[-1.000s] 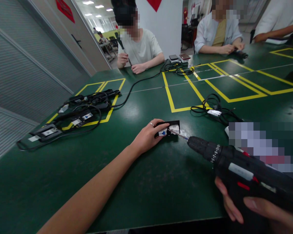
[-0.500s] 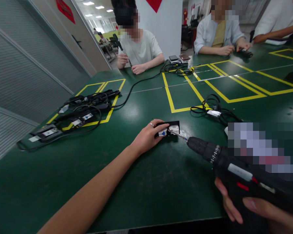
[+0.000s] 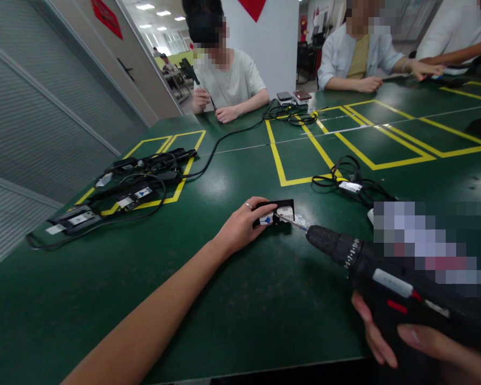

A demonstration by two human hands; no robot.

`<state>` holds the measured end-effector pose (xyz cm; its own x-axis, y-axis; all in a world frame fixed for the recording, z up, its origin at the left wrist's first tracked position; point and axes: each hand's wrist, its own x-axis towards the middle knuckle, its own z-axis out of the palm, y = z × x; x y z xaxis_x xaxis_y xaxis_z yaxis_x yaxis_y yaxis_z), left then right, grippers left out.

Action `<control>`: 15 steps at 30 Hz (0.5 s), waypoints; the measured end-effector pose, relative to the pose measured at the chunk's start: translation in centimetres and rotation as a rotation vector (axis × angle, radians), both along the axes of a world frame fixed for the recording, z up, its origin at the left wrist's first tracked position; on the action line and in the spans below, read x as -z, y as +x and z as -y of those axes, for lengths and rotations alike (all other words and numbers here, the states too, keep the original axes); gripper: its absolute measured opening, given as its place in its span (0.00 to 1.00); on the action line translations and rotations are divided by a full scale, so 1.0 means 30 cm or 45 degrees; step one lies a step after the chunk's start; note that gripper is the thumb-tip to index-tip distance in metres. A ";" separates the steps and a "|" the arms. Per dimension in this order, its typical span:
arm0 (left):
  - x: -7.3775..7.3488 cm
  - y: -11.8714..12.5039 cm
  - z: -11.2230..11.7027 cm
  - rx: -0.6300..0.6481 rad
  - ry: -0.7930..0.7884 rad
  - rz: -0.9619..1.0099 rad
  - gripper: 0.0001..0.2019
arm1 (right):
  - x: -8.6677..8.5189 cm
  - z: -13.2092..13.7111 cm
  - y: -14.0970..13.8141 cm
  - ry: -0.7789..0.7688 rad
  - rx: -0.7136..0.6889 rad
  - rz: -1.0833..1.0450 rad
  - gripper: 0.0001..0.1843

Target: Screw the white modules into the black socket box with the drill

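Observation:
My left hand [image 3: 242,223], a ring on one finger, is closed around the left end of a small black casing [image 3: 286,204] with white and blue labels. The casing rests on the green table [image 3: 240,299]. At the lower right my right hand [image 3: 404,342] wraps round the grip of a black cordless drill [image 3: 356,256], thumb and fingers showing on either side. The drill points left, and its long thin bit [image 3: 291,220] reaches the middle of the casing. Whether the tip sits in a screw cannot be made out.
Black devices with cables [image 3: 132,187] lie on the left within yellow tape. A coiled cable [image 3: 356,184] is beyond the drill, beside a blurred-out patch. Across the table, a person [image 3: 232,80] holds a black tool; others sit at the right. Phone-like items [image 3: 302,96] lie far back.
My hands, the casing and the drill stay almost still. Across the table at the right, a person's hand has moved right, away from the dark object held earlier.

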<state>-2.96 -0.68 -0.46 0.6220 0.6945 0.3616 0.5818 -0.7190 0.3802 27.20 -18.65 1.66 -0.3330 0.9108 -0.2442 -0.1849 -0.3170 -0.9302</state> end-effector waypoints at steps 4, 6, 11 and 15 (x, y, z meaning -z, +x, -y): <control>0.003 0.000 -0.002 0.000 -0.011 0.007 0.23 | 0.018 -0.001 0.001 -0.001 -0.002 -0.029 0.20; 0.002 0.000 -0.002 -0.001 -0.010 0.001 0.23 | 0.019 0.001 0.003 0.001 0.005 -0.037 0.20; -0.004 0.000 0.000 -0.011 0.005 -0.017 0.23 | -0.001 0.005 0.006 -0.008 0.039 -0.023 0.17; -0.005 0.001 0.000 0.000 0.004 0.001 0.22 | -0.002 0.006 0.004 -0.008 0.049 -0.018 0.17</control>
